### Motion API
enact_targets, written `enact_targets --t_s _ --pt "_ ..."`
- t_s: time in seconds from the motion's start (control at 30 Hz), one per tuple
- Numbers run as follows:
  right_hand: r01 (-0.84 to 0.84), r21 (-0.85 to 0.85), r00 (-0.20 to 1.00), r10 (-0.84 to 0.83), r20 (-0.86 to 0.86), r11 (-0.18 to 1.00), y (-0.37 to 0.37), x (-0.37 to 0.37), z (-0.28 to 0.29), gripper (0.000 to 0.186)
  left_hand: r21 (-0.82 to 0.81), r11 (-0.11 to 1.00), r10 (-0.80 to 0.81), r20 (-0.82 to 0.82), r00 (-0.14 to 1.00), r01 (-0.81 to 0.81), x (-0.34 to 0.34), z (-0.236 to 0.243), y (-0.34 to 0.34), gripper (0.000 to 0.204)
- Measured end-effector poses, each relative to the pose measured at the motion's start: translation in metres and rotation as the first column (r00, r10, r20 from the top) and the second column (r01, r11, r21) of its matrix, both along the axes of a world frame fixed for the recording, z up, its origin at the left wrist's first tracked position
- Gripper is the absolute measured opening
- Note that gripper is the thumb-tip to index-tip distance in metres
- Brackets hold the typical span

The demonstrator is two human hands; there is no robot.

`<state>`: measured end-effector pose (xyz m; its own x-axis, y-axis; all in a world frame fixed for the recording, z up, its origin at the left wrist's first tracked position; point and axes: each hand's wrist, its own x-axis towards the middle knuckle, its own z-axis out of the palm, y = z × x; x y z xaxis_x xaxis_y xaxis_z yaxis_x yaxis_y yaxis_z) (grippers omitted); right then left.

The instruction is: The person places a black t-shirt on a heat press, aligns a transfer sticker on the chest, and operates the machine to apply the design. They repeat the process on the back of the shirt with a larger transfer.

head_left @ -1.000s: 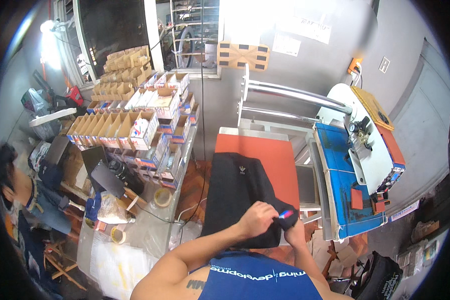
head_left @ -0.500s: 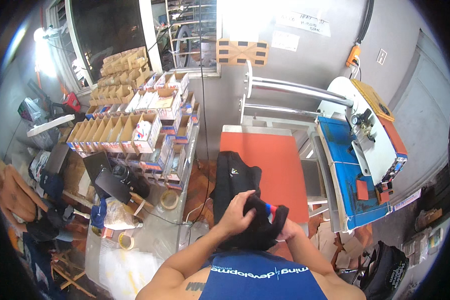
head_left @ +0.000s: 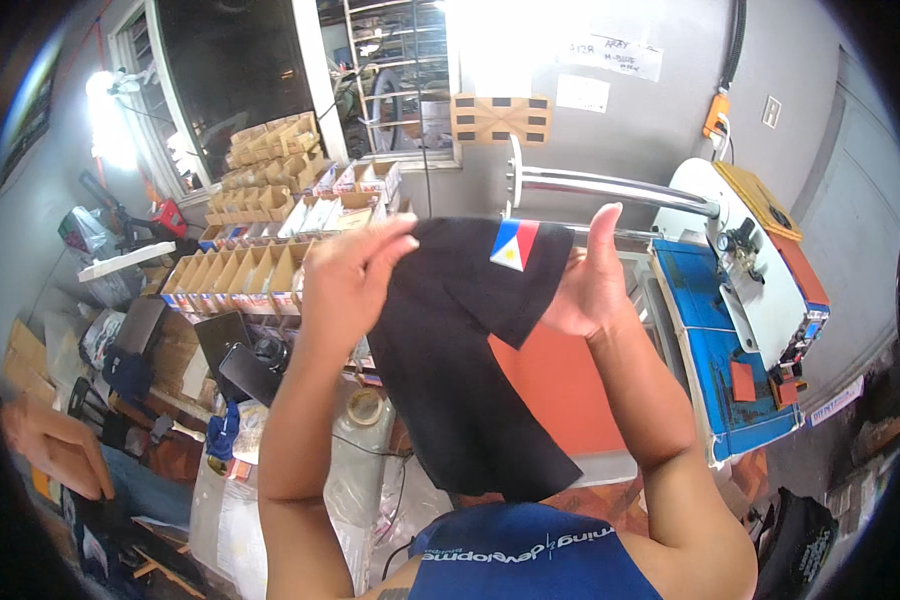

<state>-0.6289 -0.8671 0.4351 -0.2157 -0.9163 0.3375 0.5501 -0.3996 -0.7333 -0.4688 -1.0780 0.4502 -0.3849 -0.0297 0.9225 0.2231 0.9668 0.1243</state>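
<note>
A black short-sleeved shirt [head_left: 460, 350] hangs between my hands, held up in front of me. On its sleeve is a small flag patch [head_left: 512, 246] in blue, red and white with a yellow sun. My left hand [head_left: 355, 280] pinches the shirt's top edge at the shoulder side. My right hand [head_left: 588, 285] supports the sleeve's end; its thumb points up, and its fingers are partly hidden by the cloth. Behind the shirt lies the orange-red pad [head_left: 560, 385] of a press, partly covered from view.
The white press machine [head_left: 715, 215] with a blue bed [head_left: 685, 300] stands at the right. Divided cardboard boxes [head_left: 230, 275] fill the left table, with a tape roll [head_left: 366, 406] nearer me. Another person [head_left: 60, 450] is at the far left. A black bag [head_left: 800, 540] sits lower right.
The shirt has been lifted off the orange-red pad and spread upright between my raised hands. Its flag patch now faces me. The person at the left has shifted lower.
</note>
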Motion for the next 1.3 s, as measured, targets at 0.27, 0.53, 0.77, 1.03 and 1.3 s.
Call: enact_targets --t_s 0.27,0.53,0.77,1.03,1.3 --pt "0.448 0.103 0.856 -0.393 -0.335 0.888 -0.031 0.008 0.051 0.033 0.491 0.870 0.005 -0.081 0.997 0.036 -0.012 0.050 -0.034 0.028" --pt "0.346 -0.029 0.931 -0.347 -0.112 0.938 -0.049 -0.018 0.060 0.036 0.313 0.932 -0.207 0.040 0.978 0.185 -0.027 0.056 -0.063 0.017" --pt "0.499 -0.080 0.792 -0.492 -0.363 0.863 -0.057 -0.032 0.038 0.018 0.225 0.974 -0.107 0.381 0.919 0.020 -0.035 0.020 -0.058 0.019" --pt "0.749 -0.218 0.297 -0.613 -0.732 0.625 -0.113 -0.054 0.053 0.029 0.040 0.933 0.354 -0.295 0.888 -0.359 -0.090 0.047 -0.103 0.016" --pt "0.771 -0.071 0.488 -0.659 -0.572 0.632 -0.110 -0.081 0.041 0.025 0.247 0.940 0.236 0.022 0.972 -0.234 -0.085 0.028 -0.093 0.020"
